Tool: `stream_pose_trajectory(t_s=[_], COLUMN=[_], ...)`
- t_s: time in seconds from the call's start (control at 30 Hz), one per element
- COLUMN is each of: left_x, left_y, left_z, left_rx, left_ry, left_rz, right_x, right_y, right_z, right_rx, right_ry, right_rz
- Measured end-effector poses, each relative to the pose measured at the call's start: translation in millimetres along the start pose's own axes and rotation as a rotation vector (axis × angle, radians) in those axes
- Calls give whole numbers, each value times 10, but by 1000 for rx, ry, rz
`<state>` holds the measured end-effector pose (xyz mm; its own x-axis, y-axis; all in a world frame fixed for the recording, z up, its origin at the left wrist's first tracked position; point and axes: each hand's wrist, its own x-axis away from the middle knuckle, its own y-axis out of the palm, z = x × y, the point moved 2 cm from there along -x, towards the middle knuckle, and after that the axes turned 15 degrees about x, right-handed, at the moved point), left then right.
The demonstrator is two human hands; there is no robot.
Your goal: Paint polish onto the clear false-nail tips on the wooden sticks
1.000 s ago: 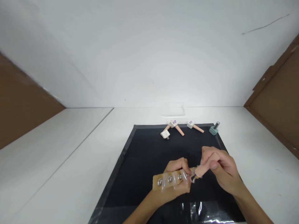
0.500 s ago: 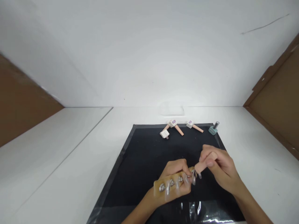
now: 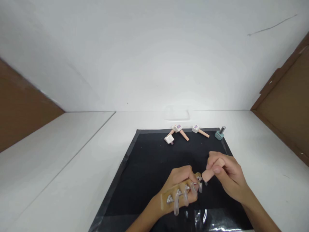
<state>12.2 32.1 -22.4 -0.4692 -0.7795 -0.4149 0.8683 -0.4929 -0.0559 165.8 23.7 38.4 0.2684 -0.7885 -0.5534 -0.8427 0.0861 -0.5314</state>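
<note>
Over the black mat (image 3: 145, 161), near side, we have left hand (image 3: 178, 177) gripping the yellowish strip (image 3: 174, 192), right hand (image 3: 228, 177) pinching the pink handle (image 3: 209, 173) by the strip's right end.

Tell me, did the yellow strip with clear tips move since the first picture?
Yes: the left end of the yellow strip now sits lower in view, farther from the far edge of the black mat.
</note>
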Motion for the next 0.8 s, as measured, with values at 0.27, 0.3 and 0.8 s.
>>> stream_pose_trajectory(t_s=[0.27,0.3,0.8], left_x=[-1,-4,3], left_y=[-31,-30,16], left_z=[35,41,28], left_rx=[-6,-12,9], left_ry=[-24,-17,83], left_rz=[-62,-59,40], right_x=[-18,-9,64], right_y=[4,-1,-41], right_z=[-30,-20,54], right_rx=[136,123,-37], right_ry=[-20,-12,90], right_rz=[-33,3,136])
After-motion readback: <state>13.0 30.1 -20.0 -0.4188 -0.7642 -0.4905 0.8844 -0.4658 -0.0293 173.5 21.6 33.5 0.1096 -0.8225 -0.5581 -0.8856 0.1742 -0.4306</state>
